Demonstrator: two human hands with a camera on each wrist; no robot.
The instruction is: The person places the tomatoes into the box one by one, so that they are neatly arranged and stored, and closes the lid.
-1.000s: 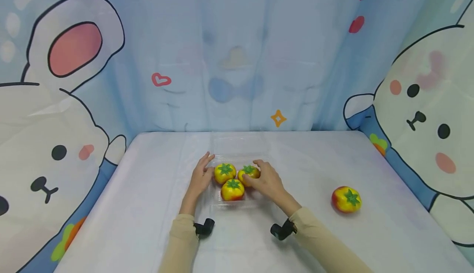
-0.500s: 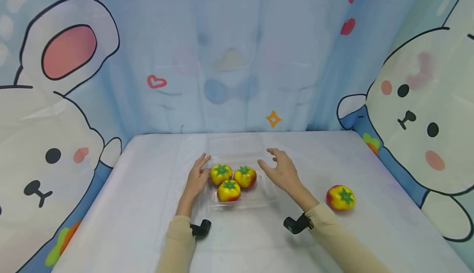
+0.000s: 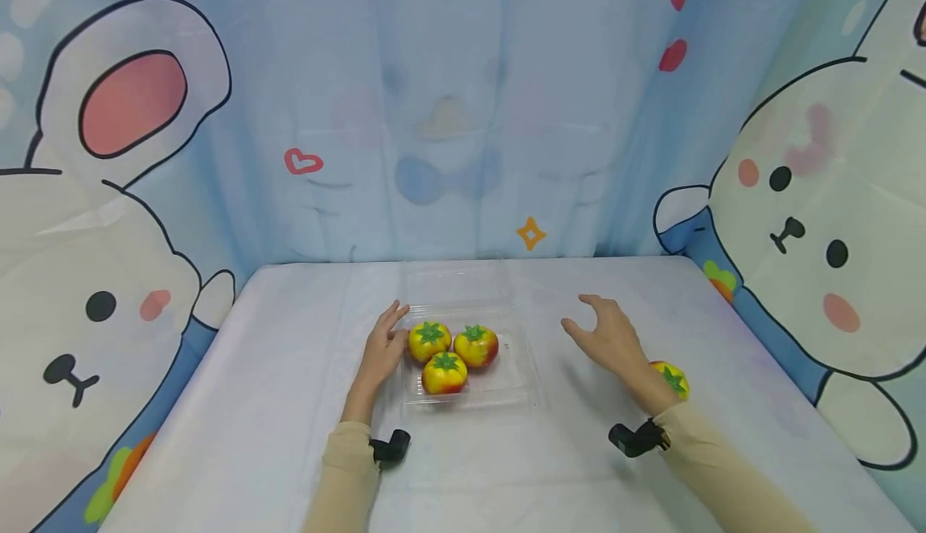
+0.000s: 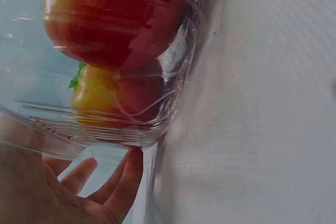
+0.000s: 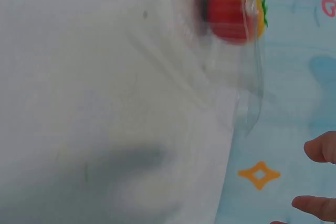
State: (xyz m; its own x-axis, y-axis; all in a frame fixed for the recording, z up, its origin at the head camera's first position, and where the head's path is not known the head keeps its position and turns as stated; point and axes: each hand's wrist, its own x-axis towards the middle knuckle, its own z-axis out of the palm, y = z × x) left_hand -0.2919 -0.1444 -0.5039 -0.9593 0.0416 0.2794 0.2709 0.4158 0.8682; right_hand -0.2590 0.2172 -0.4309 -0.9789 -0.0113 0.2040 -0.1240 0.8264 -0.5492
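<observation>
A clear plastic clamshell box [image 3: 512,376] stands on the table with its lid folded back. Inside, toward its left, sit three yellow-and-red, persimmon-like fruits with green star-shaped caps: one at back left [image 3: 430,343], one at right [image 3: 477,347] and one in front [image 3: 444,375]. My left hand [image 3: 383,344] rests against the box's left side; in the left wrist view its fingertips [image 4: 135,157] touch the ribbed wall. Right of the box, my right hand [image 3: 611,340] is raised over the table, thumb and fingers spread, holding nothing. A fourth such fruit [image 3: 674,378] is partly hidden behind the right forearm.
The open lid [image 3: 456,280] lies flat behind the box, toward the table's back edge. A white cloth covers the table [image 3: 311,404]. A blue curtain [image 3: 448,75] with cartoon bears hangs behind and along both sides.
My right hand has let go of the right-hand fruit in the box and moved right, toward the fourth fruit. The left hand has stayed at the box's side. The head view has shifted slightly.
</observation>
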